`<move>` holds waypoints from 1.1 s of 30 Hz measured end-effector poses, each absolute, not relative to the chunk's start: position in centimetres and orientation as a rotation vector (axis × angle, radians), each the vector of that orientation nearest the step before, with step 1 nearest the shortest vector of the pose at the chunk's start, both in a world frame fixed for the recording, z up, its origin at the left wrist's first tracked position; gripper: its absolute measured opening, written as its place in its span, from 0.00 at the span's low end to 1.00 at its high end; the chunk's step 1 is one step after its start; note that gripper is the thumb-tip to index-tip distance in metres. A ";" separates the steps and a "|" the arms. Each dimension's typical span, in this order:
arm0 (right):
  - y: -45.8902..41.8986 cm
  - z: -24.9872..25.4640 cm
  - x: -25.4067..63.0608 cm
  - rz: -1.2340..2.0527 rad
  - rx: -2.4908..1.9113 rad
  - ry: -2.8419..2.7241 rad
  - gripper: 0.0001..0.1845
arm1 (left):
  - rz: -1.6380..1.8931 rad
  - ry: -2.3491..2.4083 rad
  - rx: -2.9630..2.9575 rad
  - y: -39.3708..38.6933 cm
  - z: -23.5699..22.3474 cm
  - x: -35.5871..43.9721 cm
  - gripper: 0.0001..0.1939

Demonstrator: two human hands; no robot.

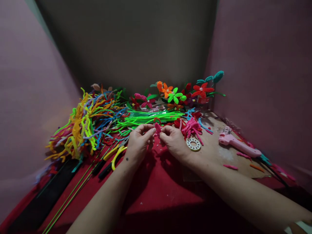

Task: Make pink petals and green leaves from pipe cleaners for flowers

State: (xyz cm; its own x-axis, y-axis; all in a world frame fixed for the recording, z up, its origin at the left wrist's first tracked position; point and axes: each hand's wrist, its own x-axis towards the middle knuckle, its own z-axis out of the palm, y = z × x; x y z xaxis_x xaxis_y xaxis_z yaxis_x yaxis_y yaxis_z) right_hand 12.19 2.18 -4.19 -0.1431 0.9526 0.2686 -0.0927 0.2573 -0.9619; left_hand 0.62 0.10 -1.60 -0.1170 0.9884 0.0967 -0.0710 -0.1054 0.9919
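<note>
A small dark-pink pipe-cleaner petal [158, 128] is held up between my two hands above the red cloth. The fingertips of my left hand [140, 139] pinch it from the left side. From the right, my right hand [174, 139] has thumb and index finger closed on its lower part. A bundle of pink pipe cleaners [192, 127] lies just beyond my right hand, with a white ring with holes [193, 144] beside the wrist. Yellow-and-black handled pliers [114, 157] rest to the left of my left wrist.
A big heap of multicoloured pipe cleaners [85, 123] stands at left; green ones [151, 117] lie behind my hands. Finished flowers [174, 95] line the back. A pink glue gun [240, 146] rests on cardboard [214, 162] at right. Thin green stems [73, 196] lie front left.
</note>
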 end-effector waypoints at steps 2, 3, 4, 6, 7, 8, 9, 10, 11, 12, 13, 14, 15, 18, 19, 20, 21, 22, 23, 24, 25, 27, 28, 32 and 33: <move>2.1 -4.1 12.3 1.155 -0.866 -1.448 0.05 | 1.391 1.139 1.184 0.2 -1.5 0.3 0.13; 2.1 -4.1 12.3 1.207 -0.835 -1.463 0.05 | 1.367 1.131 1.194 0.2 -1.5 0.1 0.13; 2.1 -4.1 12.3 1.273 -0.797 -1.467 0.05 | 1.346 1.123 1.200 0.3 -1.5 0.0 0.12; 2.0 -4.1 12.4 1.353 -0.756 -1.471 0.07 | 1.331 1.096 1.188 0.3 -1.7 -0.2 0.11; 2.0 -4.1 12.4 1.357 -0.764 -1.475 0.09 | 1.334 1.085 1.182 0.4 -1.7 -0.2 0.10; 2.0 -4.1 12.5 1.352 -0.786 -1.478 0.11 | 1.330 1.081 1.182 0.4 -1.8 -0.3 0.10; 1.9 -4.0 12.6 1.342 -0.814 -1.486 0.12 | 1.316 1.085 1.190 0.4 -1.8 -0.3 0.11; 1.9 -4.0 12.7 1.336 -0.843 -1.496 0.13 | 1.293 1.097 1.203 0.4 -1.7 -0.4 0.11; 1.9 -3.9 12.8 1.341 -0.864 -1.505 0.14 | 1.264 1.112 1.220 0.4 -1.7 -0.5 0.12; 1.9 -3.9 12.9 1.358 -0.872 -1.511 0.14 | 1.234 1.124 1.241 0.5 -1.6 -0.5 0.12; 1.9 -3.9 12.9 1.383 -0.871 -1.513 0.14 | 1.210 1.131 1.259 0.5 -1.6 -0.6 0.12; 1.9 -3.9 12.9 1.412 -0.865 -1.507 0.13 | 1.197 1.133 1.268 0.5 -1.6 -0.7 0.11; 1.9 -3.9 12.9 1.447 -0.853 -1.497 0.12 | 1.196 1.132 1.264 0.5 -1.6 -0.7 0.11; 2.0 -4.2 12.8 1.541 -0.807 -1.475 0.12 | 1.223 1.124 1.195 0.5 -1.6 -0.7 0.10; 2.0 -4.2 12.8 1.562 -0.793 -1.479 0.13 | 1.231 1.133 1.183 0.4 -1.6 -0.6 0.10; 2.0 -4.3 12.8 1.581 -0.781 -1.483 0.13 | 1.235 1.155 1.194 0.4 -1.6 -0.5 0.10; 2.0 -4.4 12.8 1.597 -0.771 -1.481 0.13 | 1.236 1.189 1.224 0.3 -1.5 -0.4 0.10; 2.0 -4.4 12.8 1.608 -0.766 -1.474 0.12 | 1.239 1.228 1.266 0.3 -1.4 -0.2 0.10; 2.0 -4.3 12.8 1.615 -0.765 -1.465 0.11 | 1.242 1.265 1.309 0.2 -1.3 -0.1 0.10; 1.9 -4.3 12.8 1.619 -0.766 -1.455 0.11 | 1.248 1.299 1.345 0.2 -1.3 0.0 0.10; 1.9 -4.2 12.8 1.623 -0.768 -1.445 0.10 | 1.258 1.326 1.372 0.3 -1.2 0.1 0.10; 1.8 -4.1 12.8 1.631 -0.769 -1.424 0.10 | 1.280 1.355 1.398 0.3 -1.1 0.1 0.10; 1.8 -4.0 12.8 1.633 -0.767 -1.406 0.10 | 1.281 1.357 1.394 0.4 -1.0 0.0 0.10; 2.1 -3.9 13.1 1.592 -0.788 -1.300 0.12 | 1.083 1.276 1.349 0.4 -0.6 -0.6 0.12; 2.2 -3.8 13.2 1.580 -0.794 -1.284 0.12 | 0.981 1.260 1.368 0.3 -0.5 -0.7 0.13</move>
